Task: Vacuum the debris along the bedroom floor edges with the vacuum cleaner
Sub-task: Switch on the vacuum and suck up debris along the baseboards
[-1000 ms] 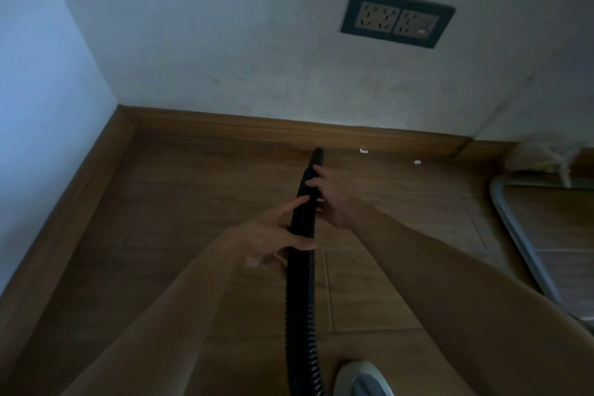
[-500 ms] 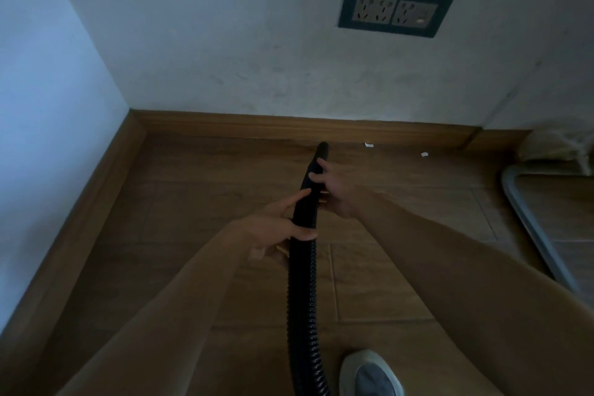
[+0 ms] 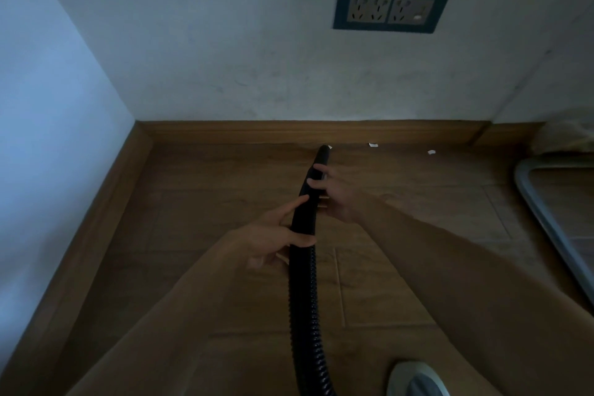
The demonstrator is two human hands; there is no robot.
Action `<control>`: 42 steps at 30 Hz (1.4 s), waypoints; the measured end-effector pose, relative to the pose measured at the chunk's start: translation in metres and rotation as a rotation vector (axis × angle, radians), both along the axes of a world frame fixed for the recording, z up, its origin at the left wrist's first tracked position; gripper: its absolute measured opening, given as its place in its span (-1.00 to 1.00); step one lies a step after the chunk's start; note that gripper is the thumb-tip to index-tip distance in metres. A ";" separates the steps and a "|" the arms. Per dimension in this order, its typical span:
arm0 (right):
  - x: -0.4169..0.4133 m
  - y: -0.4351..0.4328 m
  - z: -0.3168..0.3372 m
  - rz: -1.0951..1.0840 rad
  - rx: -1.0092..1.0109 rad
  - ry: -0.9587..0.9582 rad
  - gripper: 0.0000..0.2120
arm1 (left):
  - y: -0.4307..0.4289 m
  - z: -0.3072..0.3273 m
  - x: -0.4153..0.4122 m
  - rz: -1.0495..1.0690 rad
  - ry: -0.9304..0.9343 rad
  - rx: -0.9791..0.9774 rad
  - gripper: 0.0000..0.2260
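Note:
A black ribbed vacuum hose runs from the bottom of the head view up to a smooth black nozzle. Its tip lies on the wood floor right at the baseboard. My left hand grips the hose where the ribs end, thumb across the top. My right hand grips the nozzle further forward, fingers curled over it. Two small white scraps of debris lie along the floor edge to the right of the tip.
A wall corner sits at the left. A dark-framed double socket is on the far wall. A grey metal frame stands on the floor at right, with a pale crumpled bag behind it. A slipper toe shows at the bottom.
The nozzle tip has slid forward until it meets the baseboard. Both hands kept their grip and went with it. The view has tilted up slightly.

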State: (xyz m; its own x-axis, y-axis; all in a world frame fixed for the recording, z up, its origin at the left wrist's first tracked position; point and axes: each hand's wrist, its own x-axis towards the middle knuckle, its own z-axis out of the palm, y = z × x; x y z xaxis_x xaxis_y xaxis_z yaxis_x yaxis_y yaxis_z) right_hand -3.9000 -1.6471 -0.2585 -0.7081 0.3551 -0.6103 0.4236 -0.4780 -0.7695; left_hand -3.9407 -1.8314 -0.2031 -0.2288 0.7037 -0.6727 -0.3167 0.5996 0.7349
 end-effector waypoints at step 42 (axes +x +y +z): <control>0.045 0.096 0.001 -0.220 -0.042 0.012 -0.52 | 0.104 0.005 0.022 -0.189 0.077 -0.074 -0.22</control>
State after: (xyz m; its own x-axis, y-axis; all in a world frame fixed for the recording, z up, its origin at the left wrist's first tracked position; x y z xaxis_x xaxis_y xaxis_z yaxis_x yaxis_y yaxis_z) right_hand -3.8551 -1.5516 -0.2571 -0.6237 0.4767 -0.6195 0.2962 -0.5894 -0.7516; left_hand -3.9190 -1.7277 -0.1981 -0.1497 0.6881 -0.7100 -0.1383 0.6964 0.7042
